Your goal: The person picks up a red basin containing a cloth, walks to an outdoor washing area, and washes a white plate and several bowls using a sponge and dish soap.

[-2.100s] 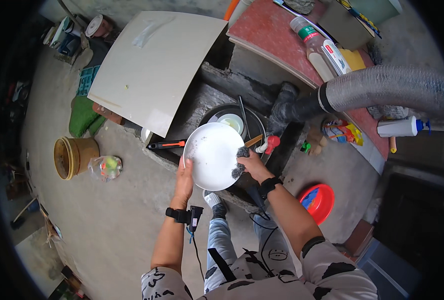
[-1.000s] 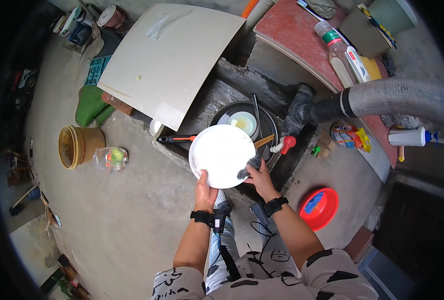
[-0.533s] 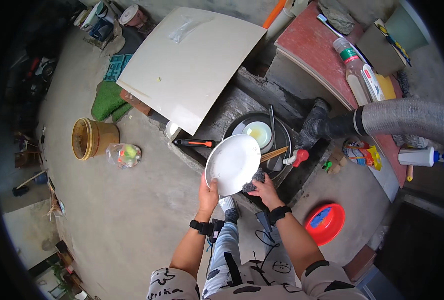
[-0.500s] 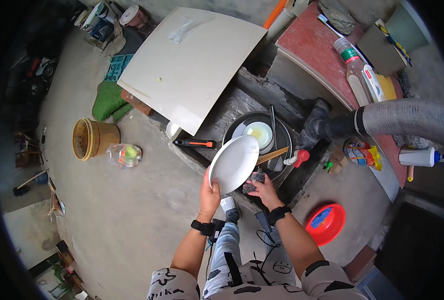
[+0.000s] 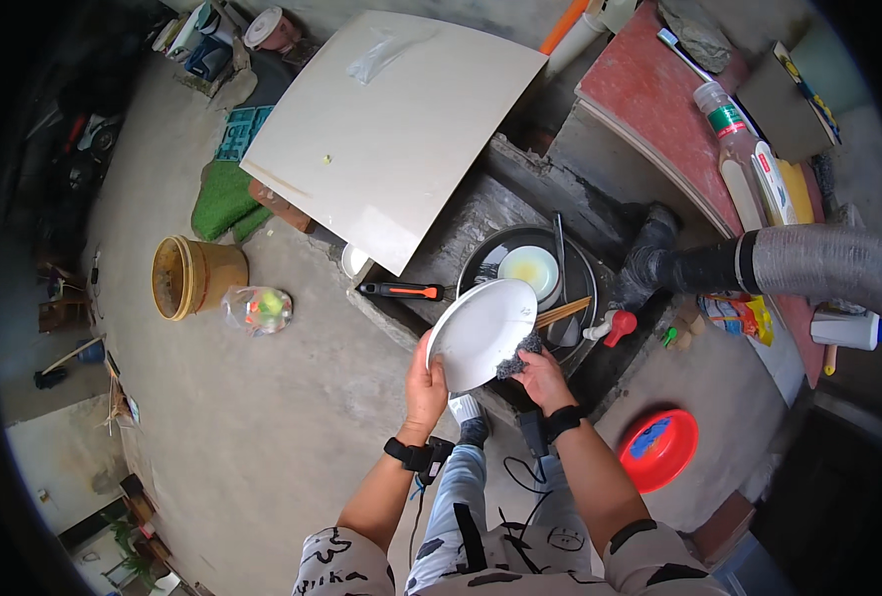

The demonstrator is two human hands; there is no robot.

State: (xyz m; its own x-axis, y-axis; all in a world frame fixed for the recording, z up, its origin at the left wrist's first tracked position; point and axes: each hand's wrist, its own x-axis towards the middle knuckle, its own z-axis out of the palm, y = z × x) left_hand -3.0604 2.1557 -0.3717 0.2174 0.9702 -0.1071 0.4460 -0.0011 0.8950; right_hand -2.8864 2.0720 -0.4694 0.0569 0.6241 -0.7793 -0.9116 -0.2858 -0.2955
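Note:
A white plate is tilted above the near edge of a dark stone sink. My left hand grips its left rim, thumb over the inner face. In my right hand is a dark grey scouring pad, pressed at the plate's right edge. Beyond the plate, a round dark pan sits in the sink. It holds a pale bowl, wooden chopsticks, forks and a long metal utensil. An orange-and-black handle lies across the sink's left edge.
A large pale board covers the sink's far left part. A red-handled tap and thick wrapped pipe stand to the right. On the floor are a red basin, a yellowish bucket and a tied plastic bag.
My right hand has brought the scouring pad up from below the plate's right side to its rim. The plate has tipped slightly in my left hand. The whole view has shifted a little.

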